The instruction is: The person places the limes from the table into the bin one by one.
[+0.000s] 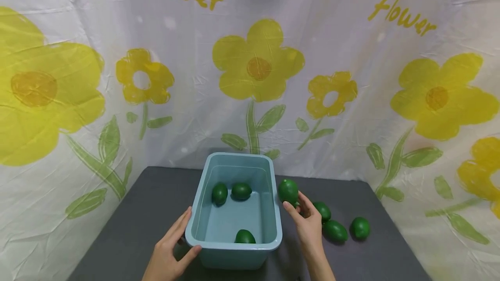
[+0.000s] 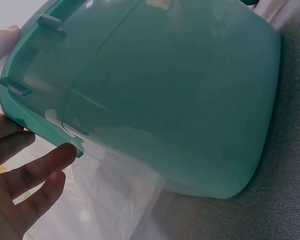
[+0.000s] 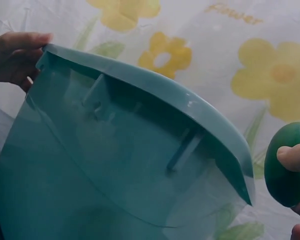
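A blue-green plastic bin (image 1: 237, 260) stands on the dark table. My left hand (image 1: 166, 248) grips its near left corner, the thumb on the front rim and the fingers along the left side; the left wrist view has these fingers (image 2: 42, 167) under the rim. Just beyond the bin's right rim, my right hand (image 1: 309, 227) pinches a dark green lime (image 1: 287, 191) between thumb and fingers. The right wrist view shows that lime (image 3: 285, 165) raised beside the bin's rim. Inside the bin lie a lime (image 1: 220, 194) and another lime (image 1: 241, 191) toward the back, and a third lime (image 1: 245, 236), partly hidden by the near wall.
Right of my right hand, a lime (image 1: 322, 211) partly behind the hand, a second lime (image 1: 335, 231) and a third lime (image 1: 360, 228) rest on the table (image 1: 375, 259). A white curtain (image 1: 187, 116) printed with yellow flowers hangs around the back and sides.
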Motion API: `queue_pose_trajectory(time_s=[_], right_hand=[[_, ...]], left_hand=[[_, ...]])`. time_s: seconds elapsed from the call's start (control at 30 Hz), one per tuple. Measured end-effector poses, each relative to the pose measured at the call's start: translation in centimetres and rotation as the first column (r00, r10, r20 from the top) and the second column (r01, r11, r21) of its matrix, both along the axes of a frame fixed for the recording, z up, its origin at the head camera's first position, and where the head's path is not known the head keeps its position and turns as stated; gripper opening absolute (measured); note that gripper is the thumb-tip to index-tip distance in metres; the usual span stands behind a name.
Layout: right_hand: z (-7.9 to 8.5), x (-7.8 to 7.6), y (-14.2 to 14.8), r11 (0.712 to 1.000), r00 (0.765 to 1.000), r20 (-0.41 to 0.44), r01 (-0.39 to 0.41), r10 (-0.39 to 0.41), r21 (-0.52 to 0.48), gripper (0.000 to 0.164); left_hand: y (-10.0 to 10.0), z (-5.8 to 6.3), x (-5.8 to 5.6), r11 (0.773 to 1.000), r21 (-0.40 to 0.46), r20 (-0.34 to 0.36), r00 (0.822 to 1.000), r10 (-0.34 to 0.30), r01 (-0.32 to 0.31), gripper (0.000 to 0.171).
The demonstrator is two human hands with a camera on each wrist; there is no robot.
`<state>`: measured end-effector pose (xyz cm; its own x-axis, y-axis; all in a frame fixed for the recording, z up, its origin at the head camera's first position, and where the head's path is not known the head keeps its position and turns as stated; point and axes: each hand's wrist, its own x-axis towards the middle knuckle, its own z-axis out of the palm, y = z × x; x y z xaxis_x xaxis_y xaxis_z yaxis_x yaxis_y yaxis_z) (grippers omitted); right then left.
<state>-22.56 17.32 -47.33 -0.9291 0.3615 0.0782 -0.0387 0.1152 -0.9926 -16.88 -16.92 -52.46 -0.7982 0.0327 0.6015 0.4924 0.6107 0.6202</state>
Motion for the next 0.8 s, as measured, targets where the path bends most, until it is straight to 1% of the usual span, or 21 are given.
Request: queue_pose_trajectory(time_s=[0.27, 0.5, 0.63, 0.8], right_hand=[[0.1, -0.2, -0.7, 0.999, 0.999, -0.030, -0.023, 0.024, 0.038, 0.064], [0.6, -0.3, -1.0, 0.994, 0.994, -0.069, -0.085, 0.089, 0.067, 0.060], [0.9, -0.5, -1.4, 0.989, 0.990, -0.084, -0.105, 0.114, 0.105, 0.057], [1.2, -0.9, -1.8, 0.976, 0.985, -0.096, -0.123, 0.142, 0.177, 0.056]], left_hand=[[0.2, 0.2, 0.1, 1.000, 0.006, 0.021, 1.000, 0.011, -0.011, 0.086], [0.2, 0.1, 0.1, 1.000, 0.005, 0.023, 1.000, 0.020, -0.020, 0.086], [0.2, 0.2, 0.1, 1.000, 0.006, 0.025, 0.999, 0.023, -0.023, 0.087], [0.3, 0.4, 0.1, 0.999, 0.003, 0.049, 0.998, 0.032, -0.032, 0.085]])
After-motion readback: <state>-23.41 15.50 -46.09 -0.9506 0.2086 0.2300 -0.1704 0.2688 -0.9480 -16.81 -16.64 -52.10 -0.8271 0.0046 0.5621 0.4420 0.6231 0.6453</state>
